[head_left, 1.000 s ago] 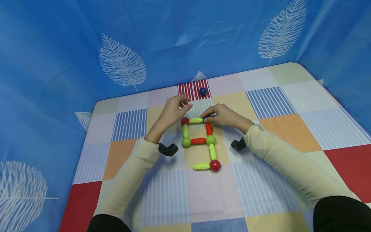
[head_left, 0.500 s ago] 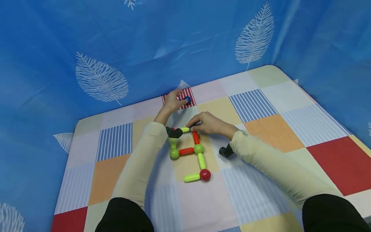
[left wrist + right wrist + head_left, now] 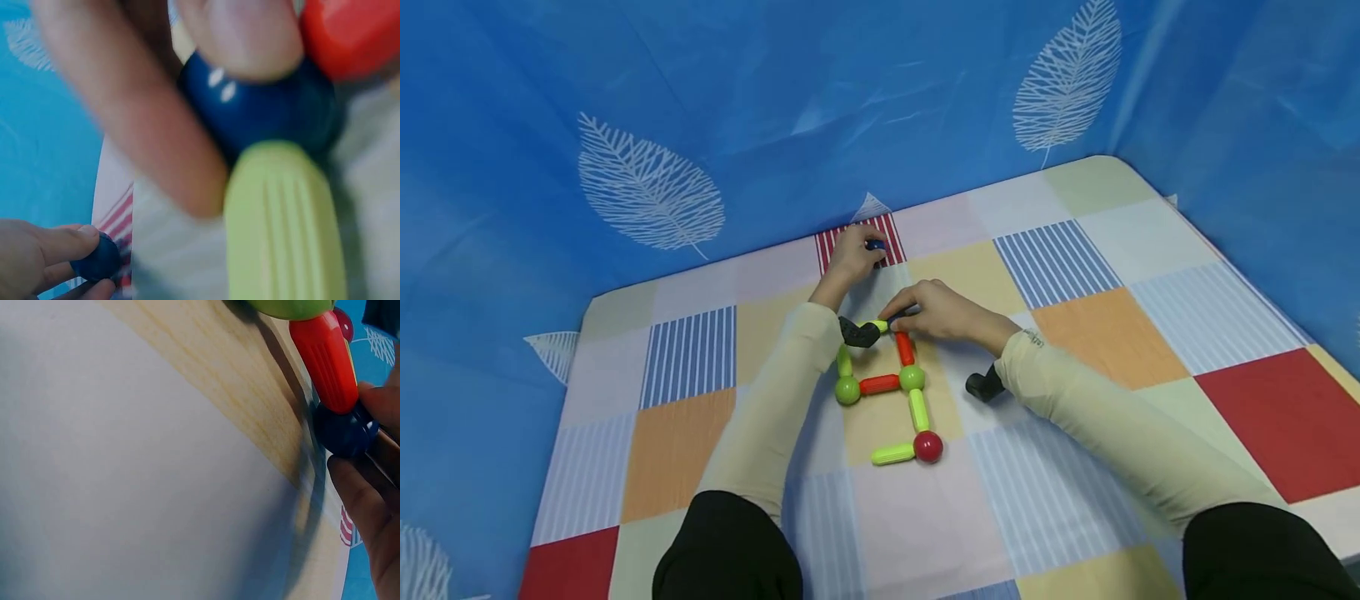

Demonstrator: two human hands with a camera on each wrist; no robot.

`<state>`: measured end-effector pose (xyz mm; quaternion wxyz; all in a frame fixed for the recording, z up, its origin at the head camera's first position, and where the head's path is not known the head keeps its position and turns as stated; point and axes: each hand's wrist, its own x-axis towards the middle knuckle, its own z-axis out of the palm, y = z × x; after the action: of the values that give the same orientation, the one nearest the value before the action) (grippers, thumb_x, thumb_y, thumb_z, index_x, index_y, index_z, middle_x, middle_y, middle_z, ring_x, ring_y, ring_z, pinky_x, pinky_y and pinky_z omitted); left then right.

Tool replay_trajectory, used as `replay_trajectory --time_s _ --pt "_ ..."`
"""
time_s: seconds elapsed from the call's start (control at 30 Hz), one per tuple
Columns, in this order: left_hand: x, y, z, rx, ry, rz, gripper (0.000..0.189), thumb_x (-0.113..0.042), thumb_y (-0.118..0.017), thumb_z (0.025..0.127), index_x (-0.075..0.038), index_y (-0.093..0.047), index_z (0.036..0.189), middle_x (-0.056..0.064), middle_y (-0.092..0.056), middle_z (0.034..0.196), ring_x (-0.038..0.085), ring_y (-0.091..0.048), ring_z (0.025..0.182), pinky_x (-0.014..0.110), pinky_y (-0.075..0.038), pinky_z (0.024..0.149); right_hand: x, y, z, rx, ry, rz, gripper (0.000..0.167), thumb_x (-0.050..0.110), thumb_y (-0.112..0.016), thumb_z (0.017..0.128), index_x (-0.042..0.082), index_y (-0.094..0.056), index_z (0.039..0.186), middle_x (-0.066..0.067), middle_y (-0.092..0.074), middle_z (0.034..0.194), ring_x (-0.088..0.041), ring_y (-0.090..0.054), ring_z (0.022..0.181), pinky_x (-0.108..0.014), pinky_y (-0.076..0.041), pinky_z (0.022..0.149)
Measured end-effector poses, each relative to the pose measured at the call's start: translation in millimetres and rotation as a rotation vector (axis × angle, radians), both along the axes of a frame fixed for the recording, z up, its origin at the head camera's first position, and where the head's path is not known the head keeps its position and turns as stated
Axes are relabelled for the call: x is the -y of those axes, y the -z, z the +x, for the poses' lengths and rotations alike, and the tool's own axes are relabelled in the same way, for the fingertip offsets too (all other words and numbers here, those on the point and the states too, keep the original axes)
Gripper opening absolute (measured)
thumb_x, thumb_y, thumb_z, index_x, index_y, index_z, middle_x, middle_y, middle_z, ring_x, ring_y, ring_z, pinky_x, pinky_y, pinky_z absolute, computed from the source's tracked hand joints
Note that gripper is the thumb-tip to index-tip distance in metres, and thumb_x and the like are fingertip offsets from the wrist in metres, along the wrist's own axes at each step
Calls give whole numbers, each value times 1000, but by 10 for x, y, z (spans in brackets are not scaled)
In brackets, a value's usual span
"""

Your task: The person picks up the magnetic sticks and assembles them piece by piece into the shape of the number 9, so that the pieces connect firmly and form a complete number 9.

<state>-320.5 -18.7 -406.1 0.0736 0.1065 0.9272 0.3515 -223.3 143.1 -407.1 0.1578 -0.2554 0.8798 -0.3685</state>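
At the table's far edge my left hand [image 3: 852, 255] holds a loose dark blue ball [image 3: 100, 259] between fingers and thumb. My right hand [image 3: 943, 313] pinches another blue ball [image 3: 342, 432], a corner of a figure of magnetic rods and balls. A red rod [image 3: 905, 348] and a yellow-green rod [image 3: 284, 225] meet at that corner. Nearer me, the figure has two green balls [image 3: 912, 377], a second red rod [image 3: 880, 384], more yellow-green rods [image 3: 919, 411] and a red ball [image 3: 928, 447]. Its far left red ball [image 3: 343, 325] is hidden in the head view.
A patchwork cloth [image 3: 925, 517] covers the table. Blue curtain [image 3: 850, 100] with white leaf prints hangs behind and beside it. Black wrist cameras [image 3: 859, 333] stick out from both sleeves, the left one hanging over the figure's far left corner.
My left hand has moved away from the figure to the far edge and taken hold of the loose blue ball. My right hand keeps its pinch on the corner ball. The head view has shifted.
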Motion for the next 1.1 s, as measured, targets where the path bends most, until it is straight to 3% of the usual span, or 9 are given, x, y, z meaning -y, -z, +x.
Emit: replay_trajectory --time_s 0.27,0.47,0.63,0.83,0.97,1.1 --pt "521 -113 88 33 -90 43 27 -6 -61 97 -2 -66 123 14 -60 130 28 -56 115 39 -50 87 12 -64 -37 -15 3 17 22 12 -69 92 13 -75 113 -2 -69 119 -23 -58 119 -41 -43 102" --pt "1072 -117 368 47 -105 82 29 -4 -62 96 3 -65 123 21 -60 127 35 -57 115 42 -49 92 43 -77 -24 -2 -5 24 22 10 -69 92 12 -75 113 -4 -69 119 -25 -57 121 -42 -43 103" --pt "1424 -67 729 35 -120 81 28 -4 -64 94 4 -65 121 23 -62 124 37 -58 112 46 -47 95 33 -58 20 4 -8 27 23 9 -69 92 11 -75 113 -6 -69 119 -26 -57 120 -44 -44 102" --pt "1728 -29 1326 -8 -76 98 29 -4 -64 95 4 -64 122 23 -63 122 39 -58 112 51 -48 93 14 -17 52 11 -10 3 23 10 -68 92 11 -75 114 -7 -69 119 -27 -57 119 -45 -45 100" --pt "1809 -28 1760 -29 -62 132 29 -4 -65 94 2 -65 122 22 -64 120 37 -61 108 50 -51 90 14 -56 54 18 -4 9 23 10 -68 92 11 -75 115 -8 -68 121 -28 -56 120 -46 -45 100" --pt "1759 -31 2176 -56 -73 185 28 1 -68 90 2 -67 118 21 -65 117 35 -64 105 44 -54 86 22 -98 44 15 -11 10 24 10 -68 92 11 -74 115 -10 -68 121 -29 -56 119 -46 -45 100"
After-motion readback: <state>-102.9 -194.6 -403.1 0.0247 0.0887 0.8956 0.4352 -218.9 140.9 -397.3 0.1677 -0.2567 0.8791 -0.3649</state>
